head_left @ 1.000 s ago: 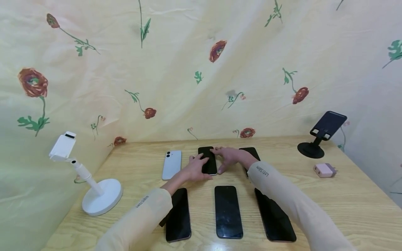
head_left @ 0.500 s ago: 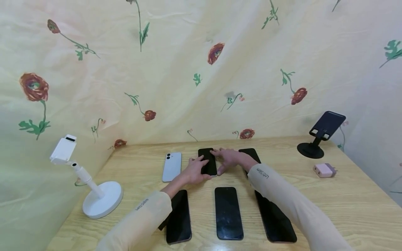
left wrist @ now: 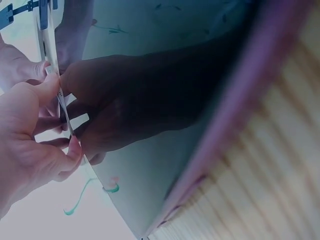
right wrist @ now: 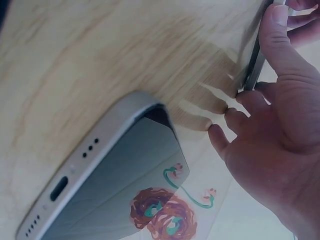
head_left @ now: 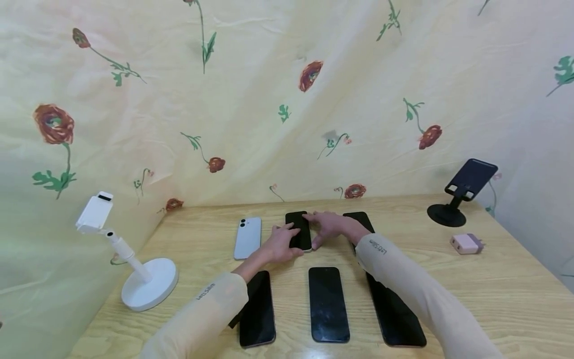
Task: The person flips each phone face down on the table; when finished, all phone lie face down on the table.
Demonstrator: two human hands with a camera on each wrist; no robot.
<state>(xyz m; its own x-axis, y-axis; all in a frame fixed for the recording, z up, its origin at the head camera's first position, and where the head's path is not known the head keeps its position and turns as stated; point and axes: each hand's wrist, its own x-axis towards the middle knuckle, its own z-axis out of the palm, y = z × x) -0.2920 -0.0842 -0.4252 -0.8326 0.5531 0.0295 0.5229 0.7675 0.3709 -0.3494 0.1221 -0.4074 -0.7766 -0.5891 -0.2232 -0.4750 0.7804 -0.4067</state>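
Note:
A dark-screened smartphone (head_left: 306,240) lies face up at the middle of the table's back row, with both hands on it. My left hand (head_left: 279,245) holds its left side, fingers over the screen and thumb near the bottom edge. On the opposite side my right hand (head_left: 331,225) grips it, with fingers by the upper right edge and thumb at the lower right corner. In the left wrist view the left thumb (left wrist: 49,85) and fingers meet the phone's thin edge. The right thumb (right wrist: 275,35) presses its edge in the right wrist view.
Around the hands lie a light-blue-backed phone (head_left: 247,239) and several dark phones, including one at front left (head_left: 260,316), front middle (head_left: 329,305) and front right (head_left: 396,316). A white phone stand (head_left: 150,284) stands left; a black stand (head_left: 447,215) and pink charger (head_left: 465,244) are right.
Both hands stay in the same place on the phone. The head view shifts slightly; nothing on the table visibly moves.

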